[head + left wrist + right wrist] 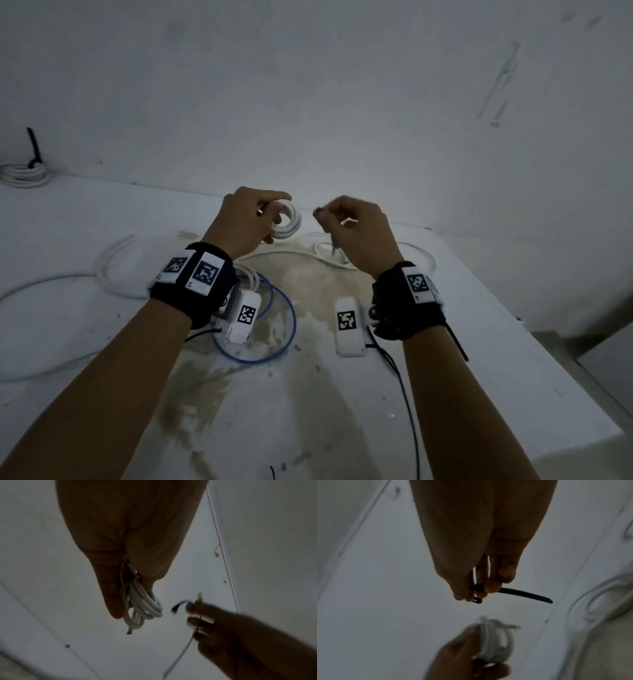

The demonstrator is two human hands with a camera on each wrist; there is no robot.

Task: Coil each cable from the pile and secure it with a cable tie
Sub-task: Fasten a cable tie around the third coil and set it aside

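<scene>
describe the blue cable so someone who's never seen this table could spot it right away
Start at the white table with the brownish stain in its middle. Just below the left hand, partly under that wrist's camera, lies the blue cable in a loose round loop. It is the only blue one; the other loose cables are white.

Dim, bluish light throughout, brightest ahead of the hands; wrist views dark, blurred at their lower edges

left hand: gripping white coiled cable, coil hanging below fingers
right hand: pinching black cable tie, blurred, just beside coil
</scene>
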